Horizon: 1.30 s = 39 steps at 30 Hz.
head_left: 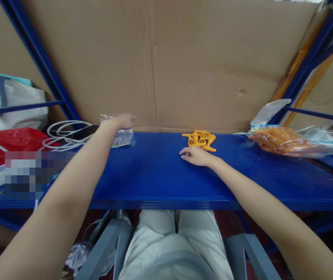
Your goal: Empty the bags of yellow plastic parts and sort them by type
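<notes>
My left hand [125, 121] is stretched to the back left of the blue table [155, 171], over a crinkled clear plastic bag [123, 138]. One digit points right; the other fingers are hidden, so its grip cannot be made out. Resting on the table nearer the middle, my right hand [196, 156] has loosely bent fingers, the thumb apart from them, and nothing visible between them. Just behind it lies a small cluster of yellow-orange plastic pieces [201, 141], with round cup-like ends and curved, tapering stems.
At the right, a clear bag of orange pieces [283, 140] lies beside white cables. White cables [58, 132], a dark flat device [81, 133] and a red bag [14, 142] crowd the left. Cardboard [198, 70] walls the back, between blue frame posts [42, 58].
</notes>
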Each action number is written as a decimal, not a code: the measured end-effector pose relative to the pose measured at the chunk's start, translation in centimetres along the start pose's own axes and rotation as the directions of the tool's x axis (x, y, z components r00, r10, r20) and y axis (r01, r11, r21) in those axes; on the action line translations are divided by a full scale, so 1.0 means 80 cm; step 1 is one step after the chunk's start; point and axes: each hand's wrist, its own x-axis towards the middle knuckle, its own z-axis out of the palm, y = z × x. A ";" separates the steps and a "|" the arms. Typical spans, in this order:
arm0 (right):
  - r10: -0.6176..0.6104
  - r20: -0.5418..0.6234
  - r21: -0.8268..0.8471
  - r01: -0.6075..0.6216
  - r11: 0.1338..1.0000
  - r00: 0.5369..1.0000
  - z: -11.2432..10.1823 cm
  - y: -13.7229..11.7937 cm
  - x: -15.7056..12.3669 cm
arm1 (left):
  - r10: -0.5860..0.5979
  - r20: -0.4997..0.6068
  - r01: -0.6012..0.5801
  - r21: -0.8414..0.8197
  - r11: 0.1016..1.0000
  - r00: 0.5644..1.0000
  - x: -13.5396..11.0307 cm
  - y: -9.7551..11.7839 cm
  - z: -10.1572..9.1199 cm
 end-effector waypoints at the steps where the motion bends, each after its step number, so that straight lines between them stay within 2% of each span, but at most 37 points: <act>1: -0.005 -0.003 0.001 0.005 1.000 1.000 0.000 0.001 0.001 | 0.020 0.020 -0.020 -0.006 1.000 1.000 -0.008 0.008 -0.009; 4: -0.012 -0.014 0.006 0.012 1.000 1.000 0.001 0.005 0.003 | 0.022 -0.025 -0.023 -0.051 0.998 0.999 -0.039 0.034 -0.027; 8: -0.014 -0.017 0.016 0.014 1.000 1.000 0.000 0.006 0.003 | -0.005 -0.147 -0.010 -0.097 0.995 0.989 -0.084 0.079 -0.030; 11: -0.008 -0.014 0.024 0.008 1.000 1.000 -0.002 0.005 0.002 | 0.007 -0.189 -0.034 -0.141 0.989 0.982 -0.112 0.128 -0.023; 14: -0.022 -0.038 0.043 0.024 0.999 0.999 -0.003 0.006 0.002 | -0.041 -0.172 0.014 -0.157 0.987 0.984 -0.130 0.181 -0.008; 17: -0.059 -0.071 0.048 0.062 0.997 0.996 -0.005 0.011 0.002 | -0.023 -0.195 -0.009 -0.162 0.987 0.980 -0.132 0.208 0.014; 19: -0.051 -0.101 0.017 0.053 0.998 0.994 -0.007 0.016 0.002 | 0.012 -0.204 -0.049 -0.178 0.983 0.979 -0.127 0.206 0.029; 22: -0.003 -0.186 -0.063 -0.009 0.998 0.983 -0.016 0.021 0.002 | 0.057 -0.211 -0.109 -0.243 0.964 0.976 -0.117 0.187 0.043; 25: 0.061 -0.242 -0.128 -0.094 0.987 0.968 -0.033 0.023 -0.002 | 0.051 -0.193 -0.116 -0.343 0.932 0.980 -0.109 0.170 0.049; 29: 0.148 -0.300 -0.147 -0.199 0.969 0.942 -0.062 0.025 -0.011 | 0.058 -0.174 -0.124 -0.394 0.911 0.983 -0.104 0.167 0.056; 33: 0.225 -0.340 -0.028 -0.249 0.968 0.913 -0.085 0.038 -0.029 | 0.117 -0.107 -0.153 -0.443 0.883 0.987 -0.099 0.174 0.069; 36: 0.369 -0.286 0.145 -0.341 0.929 0.884 -0.095 0.054 -0.052 | 0.154 -0.072 -0.169 -0.497 0.851 0.985 -0.096 0.175 0.075; 39: 0.510 -0.196 0.340 -0.430 0.836 0.837 -0.103 0.068 -0.082 | 0.174 -0.064 -0.181 -0.529 0.829 0.983 -0.093 0.175 0.078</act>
